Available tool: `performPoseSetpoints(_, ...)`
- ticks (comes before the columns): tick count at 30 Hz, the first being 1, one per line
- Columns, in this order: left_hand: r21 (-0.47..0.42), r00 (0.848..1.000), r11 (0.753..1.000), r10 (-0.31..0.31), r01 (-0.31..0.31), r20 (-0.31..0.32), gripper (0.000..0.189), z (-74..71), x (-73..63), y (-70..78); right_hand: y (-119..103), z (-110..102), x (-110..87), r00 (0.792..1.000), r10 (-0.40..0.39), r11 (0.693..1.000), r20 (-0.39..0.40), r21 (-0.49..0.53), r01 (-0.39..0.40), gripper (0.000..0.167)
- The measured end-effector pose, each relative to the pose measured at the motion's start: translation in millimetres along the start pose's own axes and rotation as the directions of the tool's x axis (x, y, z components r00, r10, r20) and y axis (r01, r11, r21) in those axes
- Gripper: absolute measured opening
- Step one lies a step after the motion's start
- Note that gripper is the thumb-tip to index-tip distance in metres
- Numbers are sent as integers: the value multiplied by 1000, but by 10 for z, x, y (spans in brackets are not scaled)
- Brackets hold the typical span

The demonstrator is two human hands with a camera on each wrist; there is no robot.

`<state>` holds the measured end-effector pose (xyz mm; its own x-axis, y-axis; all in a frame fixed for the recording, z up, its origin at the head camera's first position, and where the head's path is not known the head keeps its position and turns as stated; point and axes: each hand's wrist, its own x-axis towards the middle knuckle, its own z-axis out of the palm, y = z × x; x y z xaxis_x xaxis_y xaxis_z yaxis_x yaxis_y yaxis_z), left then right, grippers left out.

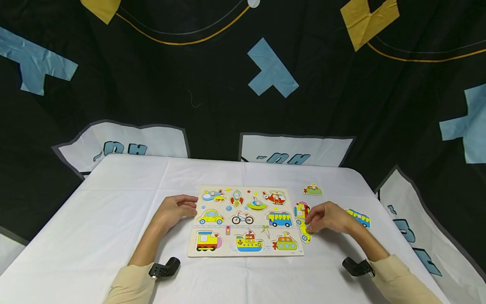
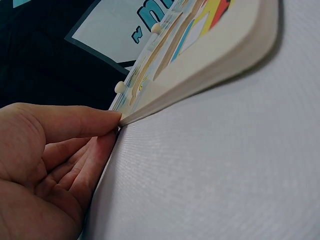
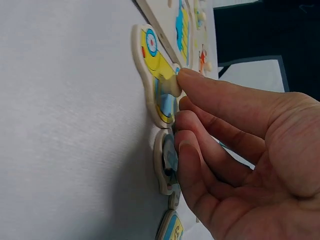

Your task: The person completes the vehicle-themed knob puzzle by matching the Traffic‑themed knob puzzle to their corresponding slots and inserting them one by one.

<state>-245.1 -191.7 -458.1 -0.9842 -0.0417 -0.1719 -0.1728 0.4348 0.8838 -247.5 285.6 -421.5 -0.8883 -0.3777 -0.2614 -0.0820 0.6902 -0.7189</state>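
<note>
Pinching yellow car point(image 1: 303, 231) by knob point(image 3: 170, 87) in narrow right grip point(image 1: 329, 217), puzzle board point(image 1: 247, 226) by edge in narrow left grip point(image 1: 175, 211).

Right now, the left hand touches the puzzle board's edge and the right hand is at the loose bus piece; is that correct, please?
Not quite: the right hand is at the loose yellow car piece, as the right wrist view shows; the left hand does touch the edge of the puzzle board.
</note>
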Motion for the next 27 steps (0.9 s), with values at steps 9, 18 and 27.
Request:
performPoseSetpoints(9, -6, 1000, 1000, -4, 3, -6, 46, 0, -6, -3, 6, 61, -20, 1000, -7, 1000, 9, -1, 7, 23)
performPoseSetpoints(18, -15, 1000, 1000, -7, 7, -10, 46, 5, 0, -5, 8, 95, -17, 1000, -19, 999, -17, -35, 19, 21)
performPoseSetpoints(27, -12, 1000, 1000, 0, 0, -10, 46, 9, 2, -15, -16, 92, -15, 1000, -18, 999, -20, -35, 18, 18)
